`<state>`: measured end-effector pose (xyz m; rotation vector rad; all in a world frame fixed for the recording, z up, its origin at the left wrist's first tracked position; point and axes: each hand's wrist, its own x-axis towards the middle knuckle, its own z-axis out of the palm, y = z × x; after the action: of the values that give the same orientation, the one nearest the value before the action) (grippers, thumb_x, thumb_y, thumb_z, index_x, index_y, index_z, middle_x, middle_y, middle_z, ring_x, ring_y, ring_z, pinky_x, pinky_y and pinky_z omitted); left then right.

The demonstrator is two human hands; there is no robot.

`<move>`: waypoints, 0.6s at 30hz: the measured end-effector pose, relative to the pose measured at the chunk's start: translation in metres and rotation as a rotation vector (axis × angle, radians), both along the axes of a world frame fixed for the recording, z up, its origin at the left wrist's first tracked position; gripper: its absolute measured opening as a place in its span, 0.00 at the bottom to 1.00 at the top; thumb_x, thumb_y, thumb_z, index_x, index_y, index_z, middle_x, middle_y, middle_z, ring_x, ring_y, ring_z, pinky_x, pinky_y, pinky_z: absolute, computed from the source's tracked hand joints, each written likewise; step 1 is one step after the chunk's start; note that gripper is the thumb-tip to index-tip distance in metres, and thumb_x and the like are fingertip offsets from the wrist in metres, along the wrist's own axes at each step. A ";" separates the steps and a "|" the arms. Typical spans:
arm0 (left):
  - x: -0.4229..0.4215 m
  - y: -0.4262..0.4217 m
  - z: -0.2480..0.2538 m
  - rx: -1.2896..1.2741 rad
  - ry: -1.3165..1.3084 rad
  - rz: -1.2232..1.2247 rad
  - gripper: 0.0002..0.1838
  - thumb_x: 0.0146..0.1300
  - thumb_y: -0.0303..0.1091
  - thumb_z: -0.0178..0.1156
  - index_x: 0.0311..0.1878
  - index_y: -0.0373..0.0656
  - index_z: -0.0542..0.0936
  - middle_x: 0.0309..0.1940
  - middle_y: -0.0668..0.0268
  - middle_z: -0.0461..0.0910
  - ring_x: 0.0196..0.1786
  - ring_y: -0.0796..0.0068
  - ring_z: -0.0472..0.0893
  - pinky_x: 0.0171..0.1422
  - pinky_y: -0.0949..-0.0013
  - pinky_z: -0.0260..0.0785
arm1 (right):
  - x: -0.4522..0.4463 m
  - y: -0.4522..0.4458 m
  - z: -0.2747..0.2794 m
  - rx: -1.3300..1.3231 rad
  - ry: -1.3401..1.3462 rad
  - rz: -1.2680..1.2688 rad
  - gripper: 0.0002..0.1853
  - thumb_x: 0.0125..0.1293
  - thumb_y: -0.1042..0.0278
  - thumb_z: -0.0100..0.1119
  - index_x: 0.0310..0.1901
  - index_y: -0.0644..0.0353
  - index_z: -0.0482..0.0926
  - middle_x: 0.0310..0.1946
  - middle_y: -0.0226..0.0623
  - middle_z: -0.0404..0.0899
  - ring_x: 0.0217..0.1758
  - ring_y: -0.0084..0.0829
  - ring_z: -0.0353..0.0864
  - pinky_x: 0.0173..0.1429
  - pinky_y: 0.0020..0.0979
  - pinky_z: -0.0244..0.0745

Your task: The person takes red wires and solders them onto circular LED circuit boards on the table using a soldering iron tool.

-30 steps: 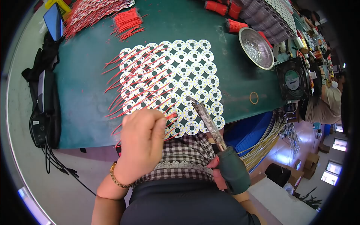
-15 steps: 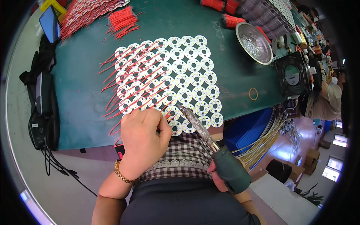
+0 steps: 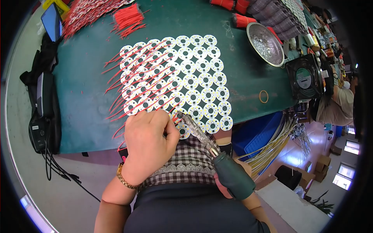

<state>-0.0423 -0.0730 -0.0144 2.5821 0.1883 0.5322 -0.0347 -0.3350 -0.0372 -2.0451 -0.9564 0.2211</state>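
In the head view, my left hand (image 3: 150, 138) is closed in a pinch over the near-left part of a sheet of round white LED boards (image 3: 190, 82). A red wire (image 3: 177, 119) shows just beyond its fingertips; the grip itself is partly hidden. My right hand (image 3: 222, 187) is wrapped round the dark green handle of a soldering iron (image 3: 230, 174), mostly behind it. The iron's tip meets a board near the red wire, close to my left fingers. Thin red wires (image 3: 116, 105) run from the boards on the left columns; the right columns show bare boards.
A bundle of red wires (image 3: 128, 20) and wired boards (image 3: 87, 15) lie at the far left. On the right are a metal bowl (image 3: 265, 44) with bits of solder, a black fan (image 3: 305, 77) and a rubber band (image 3: 264, 96). A blue bin (image 3: 254, 136) stands below the table edge.
The soldering iron's tip has moved slightly left and down, onto a board by the red wire. My right hand has shifted left with it. My left hand stays nearly in place.
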 end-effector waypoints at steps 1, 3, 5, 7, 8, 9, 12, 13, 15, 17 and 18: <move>0.000 0.001 0.001 0.000 0.020 -0.003 0.06 0.50 0.21 0.61 0.24 0.42 0.73 0.16 0.64 0.67 0.22 0.61 0.69 0.31 0.60 0.56 | 0.004 0.002 0.006 -0.055 -0.091 0.040 0.13 0.49 0.67 0.72 0.37 0.59 0.83 0.29 0.36 0.80 0.25 0.33 0.82 0.27 0.30 0.75; 0.002 0.001 0.003 -0.003 0.038 -0.009 0.06 0.50 0.21 0.61 0.24 0.42 0.73 0.16 0.64 0.67 0.21 0.61 0.69 0.30 0.59 0.56 | 0.007 0.008 0.017 -0.029 -0.051 0.013 0.13 0.50 0.68 0.71 0.37 0.60 0.82 0.29 0.36 0.80 0.25 0.34 0.81 0.27 0.30 0.74; 0.003 0.002 0.004 -0.025 0.067 -0.007 0.06 0.49 0.22 0.61 0.23 0.41 0.73 0.15 0.63 0.68 0.20 0.61 0.69 0.29 0.59 0.58 | 0.007 0.009 0.020 -0.005 -0.012 -0.014 0.13 0.50 0.68 0.71 0.37 0.61 0.82 0.29 0.36 0.80 0.24 0.34 0.81 0.27 0.30 0.74; 0.004 0.004 0.003 -0.016 0.070 -0.014 0.07 0.48 0.23 0.62 0.22 0.42 0.73 0.14 0.63 0.69 0.19 0.61 0.70 0.28 0.59 0.58 | 0.007 0.008 0.020 -0.042 -0.025 0.018 0.14 0.51 0.68 0.71 0.37 0.63 0.81 0.28 0.37 0.81 0.24 0.35 0.82 0.27 0.31 0.75; 0.004 0.005 0.003 -0.007 0.074 -0.021 0.08 0.48 0.24 0.62 0.21 0.43 0.72 0.13 0.63 0.69 0.18 0.61 0.71 0.27 0.59 0.58 | 0.005 0.006 0.017 -0.042 -0.025 0.019 0.14 0.51 0.68 0.71 0.37 0.63 0.81 0.28 0.37 0.81 0.24 0.35 0.82 0.27 0.31 0.75; 0.005 0.005 0.003 -0.007 0.074 -0.019 0.08 0.48 0.24 0.62 0.21 0.43 0.72 0.13 0.63 0.69 0.18 0.61 0.71 0.27 0.59 0.58 | 0.001 0.001 0.012 -0.065 0.017 0.003 0.17 0.46 0.66 0.72 0.38 0.60 0.81 0.29 0.37 0.79 0.26 0.40 0.80 0.30 0.35 0.74; 0.006 0.005 0.005 -0.026 0.074 -0.014 0.08 0.47 0.26 0.62 0.20 0.43 0.72 0.13 0.63 0.70 0.18 0.61 0.72 0.26 0.59 0.59 | 0.001 -0.006 0.006 -0.103 0.108 0.006 0.21 0.41 0.64 0.73 0.40 0.56 0.80 0.30 0.38 0.77 0.28 0.44 0.78 0.33 0.38 0.73; 0.007 0.006 0.006 -0.031 0.093 -0.013 0.08 0.46 0.26 0.62 0.20 0.43 0.72 0.13 0.63 0.70 0.18 0.61 0.72 0.26 0.60 0.60 | 0.002 -0.007 0.005 -0.116 0.156 0.025 0.22 0.41 0.63 0.73 0.41 0.56 0.80 0.31 0.38 0.77 0.29 0.43 0.78 0.33 0.38 0.73; 0.007 0.006 0.007 -0.033 0.110 -0.013 0.07 0.46 0.26 0.62 0.19 0.43 0.73 0.12 0.62 0.70 0.18 0.61 0.72 0.25 0.60 0.60 | 0.004 -0.002 0.011 -0.114 0.090 0.013 0.21 0.41 0.63 0.73 0.39 0.56 0.80 0.29 0.37 0.77 0.28 0.42 0.78 0.33 0.37 0.73; 0.008 0.006 0.008 -0.054 0.110 -0.002 0.07 0.45 0.26 0.62 0.18 0.43 0.73 0.12 0.62 0.70 0.17 0.61 0.72 0.25 0.60 0.61 | 0.004 0.001 0.013 -0.109 0.023 0.002 0.20 0.42 0.63 0.74 0.38 0.56 0.79 0.28 0.36 0.78 0.26 0.41 0.78 0.32 0.37 0.73; 0.008 0.006 0.008 -0.051 0.109 -0.002 0.07 0.45 0.26 0.62 0.18 0.43 0.73 0.12 0.62 0.70 0.17 0.61 0.72 0.25 0.60 0.61 | 0.003 0.001 0.012 -0.109 0.012 -0.010 0.19 0.42 0.62 0.74 0.37 0.57 0.79 0.27 0.36 0.78 0.26 0.41 0.78 0.32 0.36 0.73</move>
<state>-0.0346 -0.0669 -0.0060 2.5623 0.2331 0.3816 -0.0312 -0.3337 -0.0250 -2.1453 -0.9450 0.2855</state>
